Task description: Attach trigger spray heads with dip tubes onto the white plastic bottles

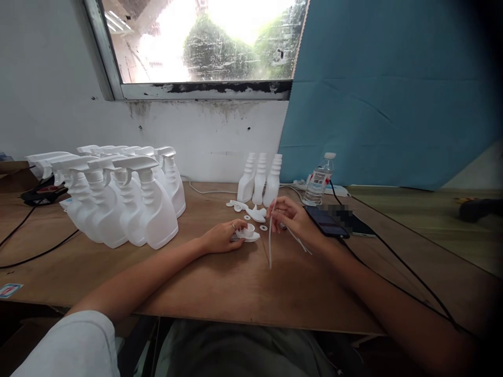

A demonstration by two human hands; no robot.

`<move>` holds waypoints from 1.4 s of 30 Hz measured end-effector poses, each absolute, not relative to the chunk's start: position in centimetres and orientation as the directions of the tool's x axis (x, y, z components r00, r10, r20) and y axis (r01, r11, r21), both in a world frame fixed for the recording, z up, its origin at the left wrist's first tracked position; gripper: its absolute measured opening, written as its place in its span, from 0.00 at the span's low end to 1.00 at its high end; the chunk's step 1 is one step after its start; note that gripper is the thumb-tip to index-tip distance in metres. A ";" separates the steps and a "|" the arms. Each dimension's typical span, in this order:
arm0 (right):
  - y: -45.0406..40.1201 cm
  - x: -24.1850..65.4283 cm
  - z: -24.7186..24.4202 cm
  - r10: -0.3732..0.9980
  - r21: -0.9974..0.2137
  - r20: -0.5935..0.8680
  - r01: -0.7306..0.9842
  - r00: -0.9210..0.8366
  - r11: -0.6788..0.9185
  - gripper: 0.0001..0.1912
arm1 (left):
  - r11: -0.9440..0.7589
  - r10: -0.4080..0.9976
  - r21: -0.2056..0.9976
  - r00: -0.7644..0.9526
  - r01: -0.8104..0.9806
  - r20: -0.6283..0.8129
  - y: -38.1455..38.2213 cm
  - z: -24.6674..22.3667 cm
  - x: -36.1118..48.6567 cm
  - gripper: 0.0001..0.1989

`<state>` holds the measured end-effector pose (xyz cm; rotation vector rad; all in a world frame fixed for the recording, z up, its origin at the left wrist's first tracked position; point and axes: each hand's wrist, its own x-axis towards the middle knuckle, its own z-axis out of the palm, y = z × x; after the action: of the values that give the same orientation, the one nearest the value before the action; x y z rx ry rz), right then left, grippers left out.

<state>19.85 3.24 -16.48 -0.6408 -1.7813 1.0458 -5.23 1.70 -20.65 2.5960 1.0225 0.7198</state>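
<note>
My left hand (227, 236) rests on the table with its fingers closed round a white spray trigger head (249, 234), whose collar faces up. To its right, my right hand (288, 214) is raised a little and pinches thin white dip tubes; one tube (270, 246) hangs straight down and others (299, 241) slant away under the palm. Between and beyond the hands lie loose white trigger heads (257, 213) and a small white ring washer (263, 228). Three white bottles (260, 180) without heads stand behind them.
Several white spray bottles (157, 217) with trigger heads stand grouped on the left of the wooden table (220, 293). On the right are a water bottle (319, 180), a phone (326, 222) and black cables (408, 269). A wall with a window (204, 91) rises behind.
</note>
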 end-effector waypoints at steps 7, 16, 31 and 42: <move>3.1 19.5 -14.8 0.714 -0.703 0.699 -0.220 -0.036 0.677 0.13 | -0.720 0.691 0.402 0.631 0.565 0.352 1.6 -20.6 -5.2 0.22; 2.8 19.0 -15.0 0.654 -0.653 0.755 -0.146 -0.046 0.743 0.10 | -0.720 0.692 0.401 0.634 0.567 0.345 1.7 -20.6 -5.2 0.22; 3.1 17.9 -17.6 0.744 -0.734 0.535 0.216 -0.401 0.644 0.11 | -0.757 0.652 0.348 0.665 0.553 0.364 1.7 -20.6 -5.2 0.20; 3.4 16.0 -18.7 0.621 -0.467 0.587 0.409 -0.519 0.784 0.09 | -0.737 0.675 0.380 0.645 0.559 0.358 1.9 -20.9 -5.3 0.17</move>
<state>16.01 3.38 -18.66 -0.7614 -2.1898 0.3473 -5.27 1.89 -20.92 2.6304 1.0040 0.7150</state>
